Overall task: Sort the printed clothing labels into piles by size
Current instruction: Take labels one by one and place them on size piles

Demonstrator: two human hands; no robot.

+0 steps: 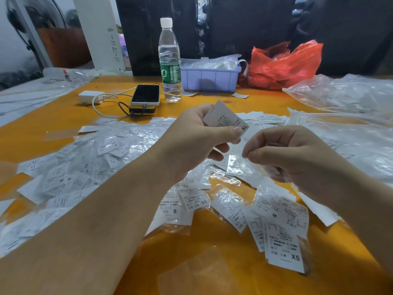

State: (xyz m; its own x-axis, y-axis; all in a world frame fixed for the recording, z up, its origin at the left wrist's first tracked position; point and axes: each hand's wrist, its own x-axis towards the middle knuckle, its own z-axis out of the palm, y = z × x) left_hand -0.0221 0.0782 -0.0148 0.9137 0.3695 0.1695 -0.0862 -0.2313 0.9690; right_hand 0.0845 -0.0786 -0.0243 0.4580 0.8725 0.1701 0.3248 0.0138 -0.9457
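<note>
The left hand point(197, 137) pinches an XL label point(225, 118) above the tabletop's middle; the right hand point(285, 154) pinches a clear sleeve point(242, 165). Best to read the size first, then drop it on its own pile. Loose labels point(63, 182) cover the orange tabletop point(212, 252); water bottle point(170, 60), phone point(145, 95) and lilac bin point(210, 78) sit by the far edge.

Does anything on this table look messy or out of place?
Yes: the labels lie scattered and overlapping across the orange table, sizes mixed, M beside S and XS. The left hand holds an XL label.
</note>
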